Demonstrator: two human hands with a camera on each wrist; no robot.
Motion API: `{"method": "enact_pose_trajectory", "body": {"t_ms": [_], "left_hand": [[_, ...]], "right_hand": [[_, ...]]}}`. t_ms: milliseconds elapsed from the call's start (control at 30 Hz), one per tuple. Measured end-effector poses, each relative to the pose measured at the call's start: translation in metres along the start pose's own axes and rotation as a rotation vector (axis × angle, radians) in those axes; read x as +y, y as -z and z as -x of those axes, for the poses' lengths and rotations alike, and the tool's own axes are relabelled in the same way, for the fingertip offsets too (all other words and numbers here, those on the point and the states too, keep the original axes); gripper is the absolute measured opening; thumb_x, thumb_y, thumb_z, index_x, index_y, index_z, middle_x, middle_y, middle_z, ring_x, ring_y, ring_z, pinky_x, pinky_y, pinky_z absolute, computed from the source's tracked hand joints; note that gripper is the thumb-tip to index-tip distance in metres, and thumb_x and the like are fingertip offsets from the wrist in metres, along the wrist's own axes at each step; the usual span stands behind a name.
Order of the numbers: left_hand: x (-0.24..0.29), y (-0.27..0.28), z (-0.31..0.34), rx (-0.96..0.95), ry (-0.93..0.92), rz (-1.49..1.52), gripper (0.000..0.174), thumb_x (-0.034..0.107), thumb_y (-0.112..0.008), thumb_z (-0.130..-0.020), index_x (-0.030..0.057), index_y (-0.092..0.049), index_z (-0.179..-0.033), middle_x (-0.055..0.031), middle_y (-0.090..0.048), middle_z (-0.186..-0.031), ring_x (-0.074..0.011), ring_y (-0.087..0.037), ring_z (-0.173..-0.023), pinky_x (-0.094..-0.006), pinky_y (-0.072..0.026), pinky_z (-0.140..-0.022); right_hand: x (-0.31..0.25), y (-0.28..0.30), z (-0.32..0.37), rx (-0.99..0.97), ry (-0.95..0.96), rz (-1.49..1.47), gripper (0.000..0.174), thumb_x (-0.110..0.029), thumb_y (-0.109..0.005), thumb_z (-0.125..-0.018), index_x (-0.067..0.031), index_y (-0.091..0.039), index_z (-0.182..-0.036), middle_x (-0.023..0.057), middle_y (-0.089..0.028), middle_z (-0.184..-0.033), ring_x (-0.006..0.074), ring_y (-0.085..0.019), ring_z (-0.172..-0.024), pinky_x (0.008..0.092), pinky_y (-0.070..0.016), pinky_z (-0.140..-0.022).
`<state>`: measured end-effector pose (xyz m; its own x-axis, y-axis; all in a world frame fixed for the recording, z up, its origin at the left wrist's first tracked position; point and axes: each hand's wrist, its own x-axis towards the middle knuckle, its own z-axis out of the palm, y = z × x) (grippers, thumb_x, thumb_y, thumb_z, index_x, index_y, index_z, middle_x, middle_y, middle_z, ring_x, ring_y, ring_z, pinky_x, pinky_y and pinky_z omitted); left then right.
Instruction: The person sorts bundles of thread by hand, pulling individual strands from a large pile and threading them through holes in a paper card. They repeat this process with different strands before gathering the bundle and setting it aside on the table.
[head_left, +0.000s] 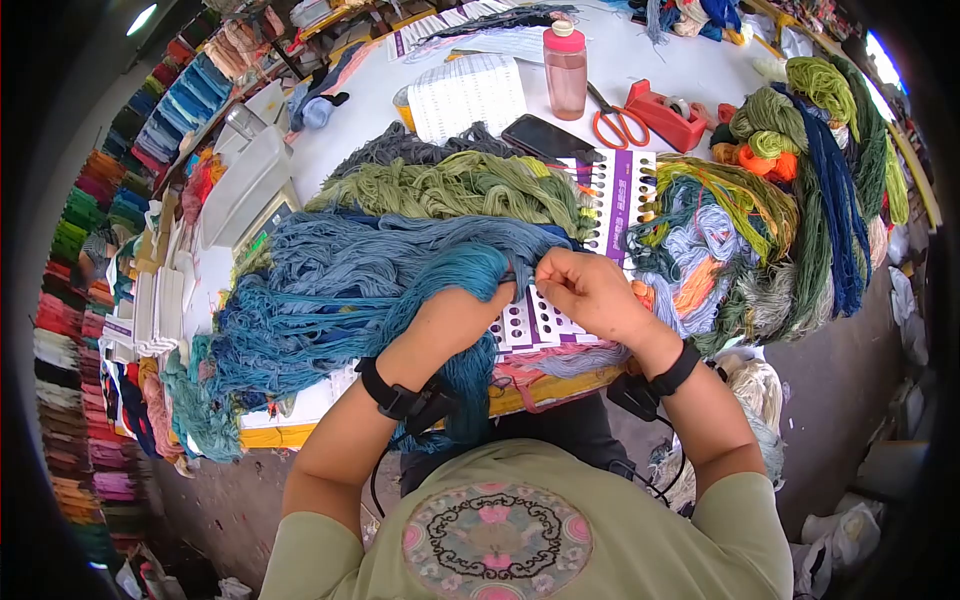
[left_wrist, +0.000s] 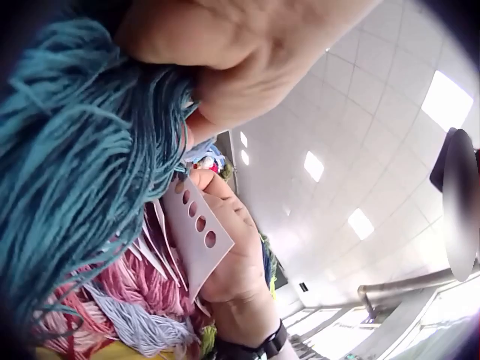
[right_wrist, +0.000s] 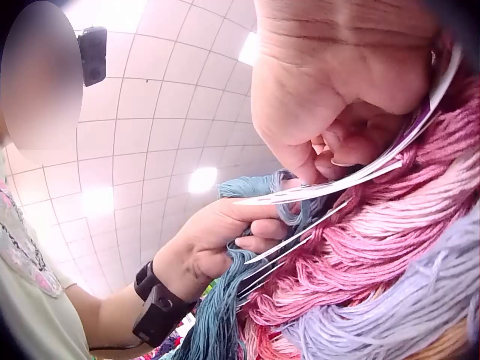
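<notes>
Teal thread (head_left: 462, 270) hangs over the left hand (head_left: 458, 318), whose fingers are curled round part of the skein. Close beside it, the right hand (head_left: 592, 292) has thumb and forefinger pinched together at the edge of a white card with a row of holes (left_wrist: 196, 232). In the right wrist view the left hand (right_wrist: 217, 236) holds blue-teal strands under the curved cards (right_wrist: 300, 193), and the right hand (right_wrist: 337, 90) is bent over them. Its fingertips partly hide what they pinch. Pink thread (right_wrist: 390, 202) lies beneath the cards.
Blue skeins (head_left: 330, 260) and green skeins (head_left: 450, 185) cover the table's left and middle. Beyond are a phone (head_left: 545, 138), a pink bottle (head_left: 566, 75), scissors (head_left: 620, 125) and a red tape dispenser (head_left: 668, 115). More skeins (head_left: 820, 190) hang over the right edge.
</notes>
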<state>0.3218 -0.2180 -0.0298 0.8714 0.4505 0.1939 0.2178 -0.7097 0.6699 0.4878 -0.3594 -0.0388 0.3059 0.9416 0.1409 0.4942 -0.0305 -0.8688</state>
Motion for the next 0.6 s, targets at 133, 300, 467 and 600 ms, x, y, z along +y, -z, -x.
{"method": "enact_pose_trajectory", "body": {"t_ms": [133, 300, 467, 600], "left_hand": [[-0.010, 0.005, -0.002, -0.059, -0.008, -0.180, 0.023, 0.018, -0.067, -0.085, 0.0006, -0.063, -0.099, -0.0119, -0.064, -0.094, -0.0271, -0.061, -0.085, -0.0371, -0.0484, -0.077], [0.010, 0.032, 0.000, -0.096, 0.461, 0.356, 0.019, 0.018, -0.066, -0.088, 0.0009, -0.063, -0.094, -0.0070, -0.064, -0.087, -0.0167, -0.061, -0.075, -0.0311, -0.0482, -0.073], [-0.013, 0.071, 0.024, -0.116, 0.291, 0.080, 0.017, 0.019, -0.067, -0.088, 0.0019, -0.064, -0.089, -0.0048, -0.064, -0.081, -0.0162, -0.059, -0.070, -0.0295, -0.0463, -0.069], [-0.020, 0.113, 0.035, -0.053, 0.193, 0.109, 0.020, 0.023, -0.069, -0.088, 0.0033, -0.068, -0.091, -0.0035, -0.062, -0.076, -0.0141, -0.054, -0.061, -0.0273, -0.0430, -0.058]], "right_hand": [[-0.002, 0.000, 0.000, 0.006, -0.004, 0.016, 0.008, -0.013, -0.064, -0.082, -0.0069, -0.060, -0.085, 0.0080, -0.062, -0.067, 0.0268, -0.062, -0.062, 0.0376, -0.0458, -0.057], [0.001, -0.001, 0.000, 0.025, 0.009, -0.009, 0.008, -0.013, -0.064, -0.082, -0.0073, -0.060, -0.084, 0.0081, -0.062, -0.066, 0.0272, -0.061, -0.061, 0.0381, -0.0452, -0.056], [0.002, -0.006, 0.002, 0.074, 0.100, 0.066, 0.005, -0.007, -0.063, -0.083, -0.0056, -0.059, -0.086, 0.0057, -0.057, -0.065, 0.0180, -0.055, -0.057, 0.0315, -0.0424, -0.054], [0.001, -0.005, 0.002, 0.082, 0.155, 0.176, 0.006, -0.008, -0.063, -0.081, -0.0075, -0.060, -0.086, 0.0086, -0.060, -0.069, 0.0260, -0.059, -0.060, 0.0346, -0.0442, -0.055]]}}
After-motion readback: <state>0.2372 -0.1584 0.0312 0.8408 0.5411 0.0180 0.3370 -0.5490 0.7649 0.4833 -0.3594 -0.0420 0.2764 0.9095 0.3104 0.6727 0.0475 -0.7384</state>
